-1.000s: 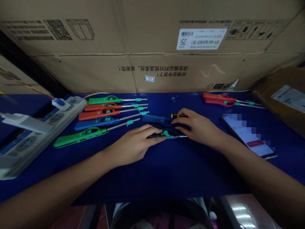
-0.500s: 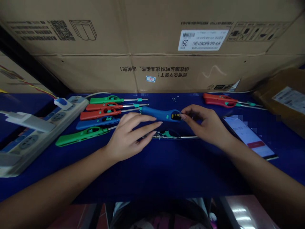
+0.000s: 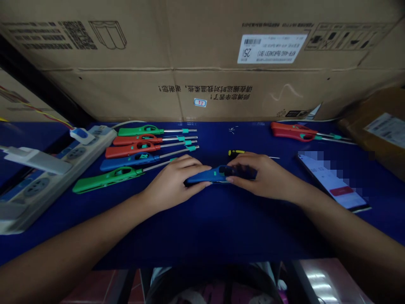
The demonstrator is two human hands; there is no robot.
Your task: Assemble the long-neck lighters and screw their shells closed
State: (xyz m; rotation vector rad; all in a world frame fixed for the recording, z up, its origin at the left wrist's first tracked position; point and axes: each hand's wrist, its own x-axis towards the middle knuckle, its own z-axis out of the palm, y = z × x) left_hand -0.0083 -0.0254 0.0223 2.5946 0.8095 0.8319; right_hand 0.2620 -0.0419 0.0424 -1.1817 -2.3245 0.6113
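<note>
A blue gas lighter [image 3: 207,175] lies sideways before me on the blue table, its handle to the left. My left hand [image 3: 177,181] grips the handle end between thumb and fingers. At the trigger end, my right hand [image 3: 259,171] pinches the casing, its fingers hiding the front part. The underside of the lighter is mostly out of sight. Just behind my right hand lies a yellow and black screwdriver [image 3: 236,152], its thin shaft pointing right and partly covered by the fingers. Several tiny screws [image 3: 233,130] are scattered farther back.
Several lighters, green [image 3: 107,179], blue [image 3: 129,161] and red [image 3: 133,149], lie in a row on the left beside a power strip [image 3: 60,169]. To the right are red lighters [image 3: 292,131], a phone [image 3: 333,181] and a carton [image 3: 379,131]. A large cardboard box [image 3: 126,93] stands behind.
The blue casing half has come toward me, onto the opened lighter with its inner parts. Both hands have closed on it. The screwdriver behind it is now uncovered.
</note>
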